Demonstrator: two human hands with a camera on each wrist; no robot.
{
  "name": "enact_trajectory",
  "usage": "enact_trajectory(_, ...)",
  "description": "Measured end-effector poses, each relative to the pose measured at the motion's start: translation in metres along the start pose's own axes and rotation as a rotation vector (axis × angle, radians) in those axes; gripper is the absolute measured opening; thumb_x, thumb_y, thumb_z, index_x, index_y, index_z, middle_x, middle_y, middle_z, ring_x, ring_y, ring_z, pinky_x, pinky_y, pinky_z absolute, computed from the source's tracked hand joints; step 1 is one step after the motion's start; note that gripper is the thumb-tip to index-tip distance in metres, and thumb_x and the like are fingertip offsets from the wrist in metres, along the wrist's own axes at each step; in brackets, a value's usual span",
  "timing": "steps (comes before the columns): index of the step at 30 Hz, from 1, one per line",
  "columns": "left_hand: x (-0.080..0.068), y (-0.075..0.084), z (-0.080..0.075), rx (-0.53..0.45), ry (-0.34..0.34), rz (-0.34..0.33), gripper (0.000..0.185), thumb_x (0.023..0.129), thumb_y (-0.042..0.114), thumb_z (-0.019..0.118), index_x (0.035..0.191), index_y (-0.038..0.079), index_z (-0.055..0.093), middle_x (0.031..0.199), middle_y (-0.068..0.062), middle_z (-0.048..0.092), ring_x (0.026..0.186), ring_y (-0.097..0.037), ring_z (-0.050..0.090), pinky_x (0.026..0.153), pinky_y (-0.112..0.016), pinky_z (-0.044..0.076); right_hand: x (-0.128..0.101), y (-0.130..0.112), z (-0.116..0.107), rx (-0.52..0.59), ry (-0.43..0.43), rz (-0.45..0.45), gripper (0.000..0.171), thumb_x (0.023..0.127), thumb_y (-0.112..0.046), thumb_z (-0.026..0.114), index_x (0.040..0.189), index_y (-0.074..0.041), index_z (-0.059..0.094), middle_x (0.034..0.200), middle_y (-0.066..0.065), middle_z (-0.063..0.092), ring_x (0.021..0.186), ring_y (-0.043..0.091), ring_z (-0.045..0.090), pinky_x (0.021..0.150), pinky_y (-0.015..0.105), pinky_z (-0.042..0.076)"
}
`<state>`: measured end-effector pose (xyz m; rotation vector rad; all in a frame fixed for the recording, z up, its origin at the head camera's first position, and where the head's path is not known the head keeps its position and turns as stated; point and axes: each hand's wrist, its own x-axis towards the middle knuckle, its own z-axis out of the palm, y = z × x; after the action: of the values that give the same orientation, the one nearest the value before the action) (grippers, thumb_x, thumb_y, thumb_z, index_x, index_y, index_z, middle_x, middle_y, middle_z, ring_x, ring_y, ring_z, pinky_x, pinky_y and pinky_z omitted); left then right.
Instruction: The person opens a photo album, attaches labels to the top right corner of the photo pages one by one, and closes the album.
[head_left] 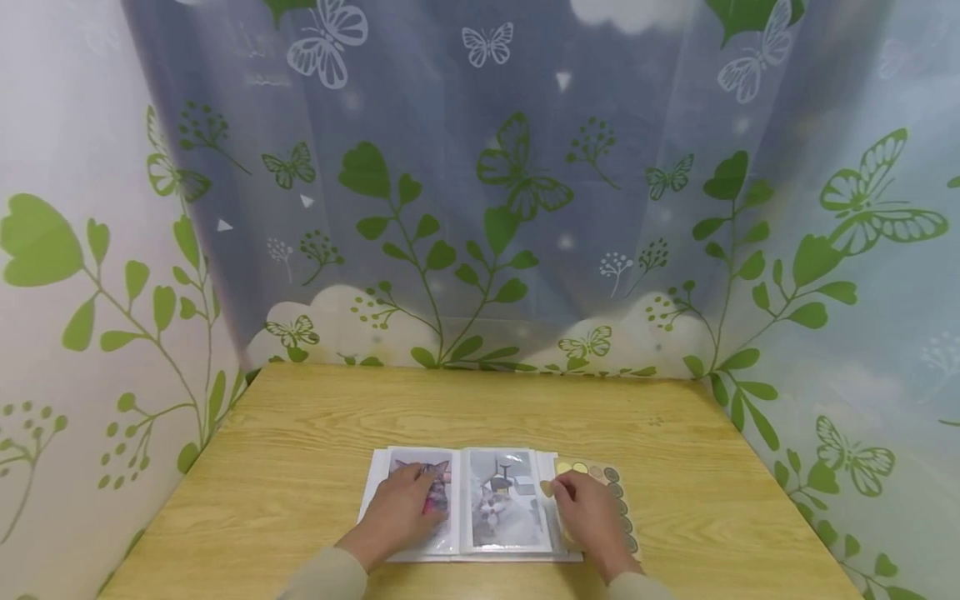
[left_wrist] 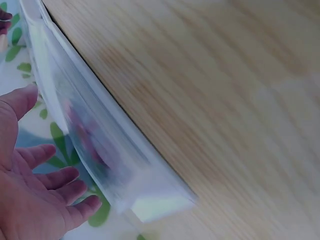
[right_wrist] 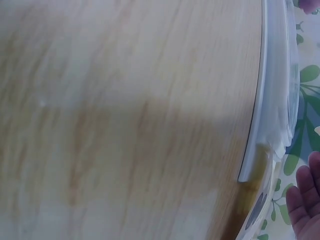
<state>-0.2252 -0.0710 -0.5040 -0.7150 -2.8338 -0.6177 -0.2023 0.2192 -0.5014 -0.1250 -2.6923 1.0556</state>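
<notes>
Pinning photo album [head_left: 468,504] mid-table [head_left: 300,433] with flat left hand [head_left: 405,504], right hand [head_left: 588,512] fingers pinching gold sticker [head_left: 547,488] off sheet [head_left: 611,483] — better peeling slow, keeping album steady.

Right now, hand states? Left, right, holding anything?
Left hand: open, flat on the photo album left page.
Right hand: pinching a round gold sticker beside the sticker sheet.

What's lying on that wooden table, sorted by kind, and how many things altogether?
Photo album, open: 1
Sticker sheet with round dots: 1
Hands on them: 2, the left hand resting on the album's left page, the right hand pinching a round sticker: 1
Total: 5
</notes>
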Motion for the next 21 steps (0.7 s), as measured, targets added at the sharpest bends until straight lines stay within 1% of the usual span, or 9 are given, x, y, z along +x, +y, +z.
enact_trajectory(3,-0.007,-0.008,-0.003,-0.005,0.013,0.001,0.063,0.082,0.032,0.077,0.128,-0.008,0.058,0.126,-0.028,0.055,0.122,-0.045,0.049,0.101,-0.059,0.041,0.002,-0.002,0.003,-0.009,-0.007,-0.005,0.009,0.094,-0.015,0.065,0.093,-0.009,0.071,0.077,-0.004,0.063,0.07,0.01,0.054,0.062,0.029,0.048)
enact_trajectory(7,-0.015,-0.013,-0.006,-0.027,-0.001,0.013,0.064,0.082,0.028,0.075,0.129,-0.01,0.057,0.128,-0.03,0.053,0.123,-0.047,0.048,0.104,-0.059,0.039,0.004,-0.006,0.007,-0.012,0.005,-0.062,0.008,0.093,-0.013,0.065,0.091,-0.009,0.072,0.076,-0.004,0.063,0.069,0.01,0.054,0.062,0.029,0.048)
enact_trajectory(11,-0.022,-0.017,-0.005,-0.038,-0.03,0.017,0.071,0.081,0.031,0.078,0.133,-0.011,0.053,0.134,-0.033,0.049,0.125,-0.05,0.046,0.105,-0.06,0.038,0.006,-0.014,0.012,-0.022,0.011,-0.108,0.007,0.092,-0.014,0.066,0.09,-0.009,0.071,0.076,-0.005,0.063,0.069,0.01,0.055,0.064,0.032,0.049)
enact_trajectory(14,-0.026,-0.019,-0.003,-0.036,-0.04,0.017,0.075,0.082,0.034,0.079,0.135,-0.01,0.052,0.136,-0.034,0.047,0.126,-0.05,0.045,0.105,-0.06,0.038,0.009,-0.02,0.018,-0.03,0.007,-0.118,0.008,0.092,-0.014,0.065,0.088,-0.01,0.07,0.077,-0.005,0.064,0.07,0.01,0.056,0.065,0.032,0.049)
enact_trajectory(17,-0.029,-0.022,-0.002,-0.032,-0.035,0.016,0.072,0.082,0.035,0.078,0.133,-0.01,0.054,0.135,-0.032,0.049,0.126,-0.048,0.047,0.105,-0.058,0.04,0.013,-0.024,0.024,-0.033,-0.008,-0.139,0.008,0.092,-0.014,0.065,0.087,-0.01,0.07,0.076,-0.005,0.062,0.068,0.01,0.054,0.063,0.032,0.048)
enact_trajectory(21,-0.033,-0.027,-0.002,-0.017,-0.02,0.037,0.066,0.082,0.033,0.079,0.126,-0.012,0.058,0.132,-0.03,0.052,0.123,-0.046,0.05,0.102,-0.057,0.043,0.019,-0.031,0.033,-0.028,-0.026,-0.175,0.01,0.093,-0.014,0.064,0.084,-0.011,0.069,0.073,-0.006,0.06,0.066,0.009,0.052,0.06,0.03,0.047)
